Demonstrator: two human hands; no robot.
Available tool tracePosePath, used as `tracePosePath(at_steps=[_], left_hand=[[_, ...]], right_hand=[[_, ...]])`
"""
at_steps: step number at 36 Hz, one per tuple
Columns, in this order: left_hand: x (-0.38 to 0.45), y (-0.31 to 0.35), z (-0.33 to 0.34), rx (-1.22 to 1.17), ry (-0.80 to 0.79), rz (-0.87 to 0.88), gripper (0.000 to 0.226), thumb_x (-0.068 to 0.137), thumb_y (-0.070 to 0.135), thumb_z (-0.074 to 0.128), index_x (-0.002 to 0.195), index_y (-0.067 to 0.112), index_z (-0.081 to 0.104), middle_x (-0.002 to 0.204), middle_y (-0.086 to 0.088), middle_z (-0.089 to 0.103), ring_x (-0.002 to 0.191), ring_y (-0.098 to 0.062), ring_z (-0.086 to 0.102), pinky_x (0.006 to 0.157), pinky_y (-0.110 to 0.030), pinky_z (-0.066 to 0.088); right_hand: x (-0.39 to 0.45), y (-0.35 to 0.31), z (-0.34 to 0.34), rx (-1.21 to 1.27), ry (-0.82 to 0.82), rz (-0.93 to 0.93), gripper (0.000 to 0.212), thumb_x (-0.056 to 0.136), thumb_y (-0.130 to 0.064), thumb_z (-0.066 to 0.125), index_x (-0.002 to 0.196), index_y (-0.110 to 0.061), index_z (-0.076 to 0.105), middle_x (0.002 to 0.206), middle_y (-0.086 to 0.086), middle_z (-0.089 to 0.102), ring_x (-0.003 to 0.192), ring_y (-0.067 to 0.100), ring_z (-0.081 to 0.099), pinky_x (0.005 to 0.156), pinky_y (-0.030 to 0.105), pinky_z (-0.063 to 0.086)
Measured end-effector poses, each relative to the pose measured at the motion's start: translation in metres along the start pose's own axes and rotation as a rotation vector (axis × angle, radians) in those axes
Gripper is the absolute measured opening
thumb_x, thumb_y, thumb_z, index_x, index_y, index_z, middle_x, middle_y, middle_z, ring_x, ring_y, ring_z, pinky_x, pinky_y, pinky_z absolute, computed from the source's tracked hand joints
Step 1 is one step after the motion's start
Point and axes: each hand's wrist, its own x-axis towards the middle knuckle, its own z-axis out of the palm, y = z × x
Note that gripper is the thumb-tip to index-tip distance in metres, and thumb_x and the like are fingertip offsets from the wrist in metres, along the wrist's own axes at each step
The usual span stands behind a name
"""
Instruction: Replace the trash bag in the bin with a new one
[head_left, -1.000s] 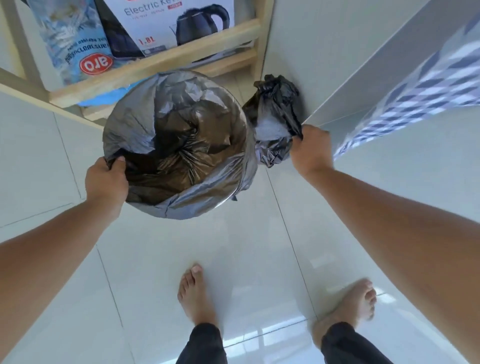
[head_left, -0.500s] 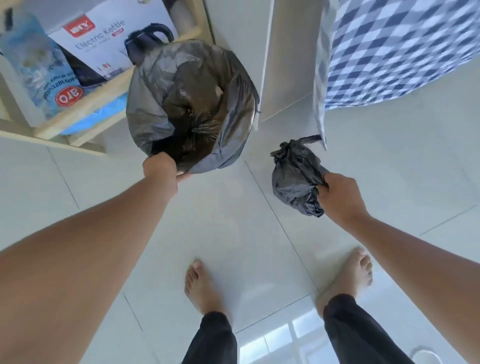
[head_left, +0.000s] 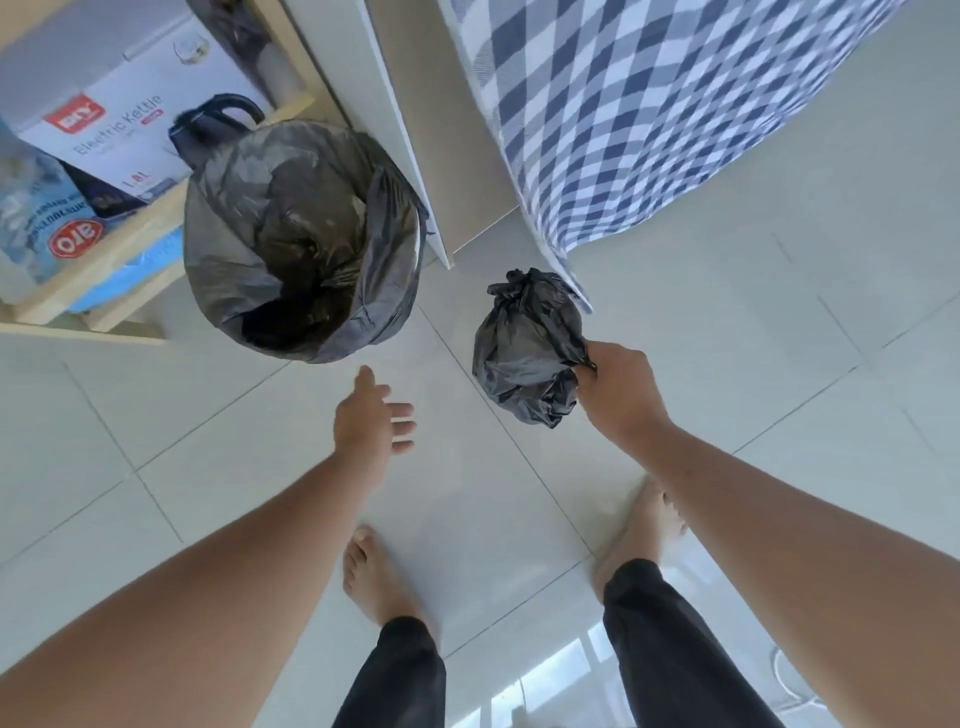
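The bin (head_left: 304, 244) stands on the tiled floor at upper left, lined with a dark grey trash bag folded over its rim. A small tied, filled black trash bag (head_left: 527, 353) hangs to the right of the bin, gripped at its side by my right hand (head_left: 621, 395). My left hand (head_left: 371, 415) hovers below the bin, fingers spread, holding nothing and apart from the rim.
A wooden shelf (head_left: 119, 244) behind the bin holds an electric kettle box (head_left: 124, 130) and a blue packet (head_left: 41, 223). A white panel (head_left: 415, 130) and a blue checked cloth (head_left: 649, 104) lie at upper right. My bare feet (head_left: 379, 577) stand on the tiles.
My left hand let go of the bin's rim and drew back, opening. My right hand carried the tied bag away from the wall, lower and to the right.
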Motion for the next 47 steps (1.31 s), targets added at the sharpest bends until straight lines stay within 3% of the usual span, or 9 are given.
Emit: tracePosePath(at_steps=[4,7,10,12,17,24,34,39,47], left_hand=[[-0.023,0.007,0.057,0.248,-0.208,0.22,0.047,0.093,0.045,0.05,0.134,0.02,0.049,0.119,-0.003,0.058,0.108,-0.026,0.058,0.081,-0.036,0.05],[-0.037,0.018,0.094,0.392,-0.346,0.506,0.077,0.075,0.01,0.057,0.146,0.031,0.036,0.133,0.013,0.047,0.12,-0.008,0.047,0.089,-0.022,0.047],[-0.047,0.022,0.124,0.611,-0.528,0.65,0.08,0.069,0.011,0.06,0.135,0.051,0.037,0.107,0.041,0.06,0.1,0.012,0.059,0.073,-0.008,0.049],[-0.05,0.027,0.139,0.704,-0.504,0.598,0.078,0.072,0.014,0.068,0.14,0.04,0.041,0.112,0.023,0.063,0.104,-0.003,0.06,0.076,-0.017,0.05],[-0.052,0.02,0.161,0.825,-0.507,0.587,0.038,0.062,0.023,0.066,0.085,-0.007,0.063,0.087,-0.02,0.07,0.078,-0.021,0.054,0.072,-0.032,0.042],[-0.076,0.012,0.187,0.873,-0.575,0.589,0.009,0.085,0.009,0.07,0.09,0.002,0.071,0.084,-0.014,0.071,0.081,-0.021,0.065,0.075,-0.031,0.047],[-0.207,0.088,0.25,0.997,-0.669,0.731,0.011,0.087,0.019,0.073,0.098,0.017,0.075,0.095,-0.007,0.075,0.09,-0.02,0.074,0.083,-0.039,0.061],[-0.3,0.131,0.261,1.04,-0.68,0.772,0.007,0.089,0.01,0.07,0.088,0.017,0.073,0.072,0.008,0.072,0.058,0.005,0.069,0.05,-0.012,0.054],[-0.508,0.156,0.323,1.171,-0.686,0.885,0.01,0.087,0.007,0.066,0.093,0.012,0.072,0.097,-0.016,0.074,0.095,-0.032,0.072,0.086,-0.046,0.06]], right_hand=[[-0.008,0.002,-0.02,0.013,-0.007,0.004,0.015,0.085,-0.002,0.045,0.075,-0.003,0.056,0.064,0.008,0.054,0.059,0.028,0.046,0.05,0.031,0.037],[-0.01,0.013,-0.037,0.055,-0.015,0.027,0.025,0.084,-0.002,0.047,0.062,-0.014,0.047,0.057,0.001,0.049,0.053,0.021,0.044,0.045,0.028,0.034],[-0.011,0.032,-0.052,0.079,-0.049,0.052,0.021,0.082,-0.003,0.047,0.064,-0.014,0.049,0.057,0.0,0.047,0.053,0.02,0.043,0.046,0.026,0.032],[-0.01,0.043,-0.059,0.087,-0.065,0.075,0.013,0.081,-0.004,0.048,0.07,-0.01,0.05,0.062,0.004,0.049,0.059,0.023,0.044,0.051,0.028,0.036],[-0.021,0.067,-0.08,0.149,-0.089,0.182,0.009,0.075,-0.003,0.048,0.073,-0.007,0.057,0.063,0.003,0.053,0.063,0.024,0.05,0.051,0.026,0.038],[-0.052,0.083,-0.123,0.954,-0.158,0.353,0.058,0.063,-0.013,0.054,0.12,-0.024,0.058,0.106,-0.011,0.066,0.087,-0.004,0.062,0.068,0.01,0.045],[-0.07,0.071,-0.24,0.474,0.19,0.358,0.013,0.082,-0.02,0.071,0.09,-0.013,0.077,0.084,0.009,0.073,0.076,0.028,0.066,0.063,0.03,0.052],[-0.107,0.047,-0.323,0.54,0.276,0.364,0.01,0.081,-0.018,0.073,0.089,-0.015,0.079,0.074,0.005,0.071,0.054,0.013,0.056,0.045,0.016,0.046],[-0.203,0.045,-0.495,0.509,0.423,0.398,0.016,0.081,-0.021,0.07,0.09,-0.01,0.078,0.088,0.01,0.075,0.083,0.026,0.067,0.072,0.036,0.057]])
